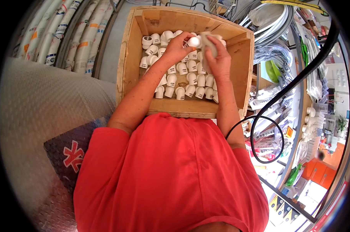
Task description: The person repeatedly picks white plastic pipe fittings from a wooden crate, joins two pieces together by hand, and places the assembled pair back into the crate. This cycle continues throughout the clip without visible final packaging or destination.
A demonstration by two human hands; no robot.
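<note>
My left hand (177,48) is closed on a white elbow pipe fitting (193,42), held up over a wooden box (186,109). A pale cloth (205,49) is gripped in my right hand (219,60), right beside that fitting; whether the cloth touches it I cannot tell. Beneath both hands, several white elbow fittings (181,69) stand and lie in the box, many with dark printed labels. One fitting (146,41) at the far left shows its round opening upward. My hands and forearms hide some of the others.
Long wrapped pipes (84,44) stand at the far left, near a large bubble-wrapped roll (59,104). On the right are coiled white hoses (273,25) and shelves of bagged goods (273,102). A black cable (289,83) loops close to my right arm.
</note>
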